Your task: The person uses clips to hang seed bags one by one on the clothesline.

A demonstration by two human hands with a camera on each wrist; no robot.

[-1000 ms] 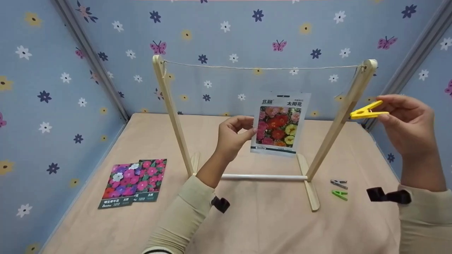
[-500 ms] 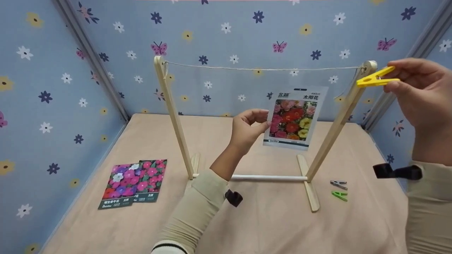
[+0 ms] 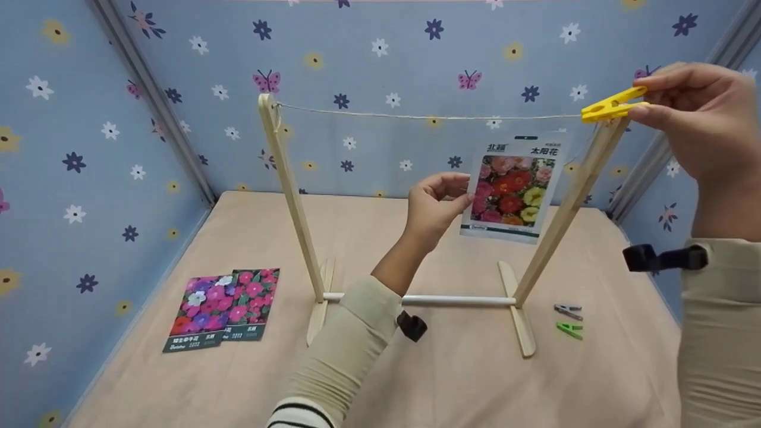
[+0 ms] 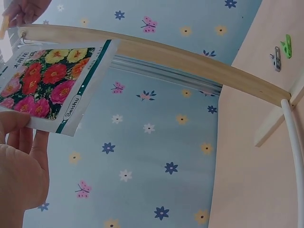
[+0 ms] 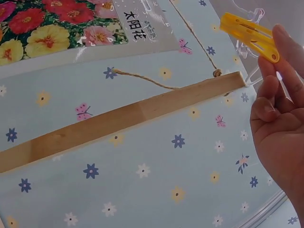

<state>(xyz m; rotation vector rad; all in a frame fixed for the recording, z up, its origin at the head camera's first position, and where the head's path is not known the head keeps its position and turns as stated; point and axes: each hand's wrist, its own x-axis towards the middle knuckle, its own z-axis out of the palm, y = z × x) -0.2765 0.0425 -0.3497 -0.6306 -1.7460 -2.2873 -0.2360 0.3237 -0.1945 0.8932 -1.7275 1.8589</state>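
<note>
My left hand [image 3: 437,208] pinches the left edge of a seed packet [image 3: 511,190] with red, pink and yellow flowers on it. The packet hangs upright just below a thin string [image 3: 416,116] stretched across a wooden frame [image 3: 291,196]. Between thumb and fingers, my right hand [image 3: 701,119] pinches the handles of a yellow clothespin [image 3: 612,106]. In the head view the clothespin overlaps the top of the right post; the right wrist view shows the yellow clothespin [image 5: 249,35] apart from that post [image 5: 123,114]. Packet and clothespin are apart.
Two flower seed packets [image 3: 202,309] lie overlapped on the cloth at the left. A grey clothespin [image 3: 568,311] and a green clothespin [image 3: 569,330] lie right of the frame's foot [image 3: 523,333]. Flower-patterned walls [image 3: 380,71] enclose the back and sides.
My right hand has risen with the yellow clothespin, from beside the right post's middle to its top. My left hand has moved the packet up and to the right.
</note>
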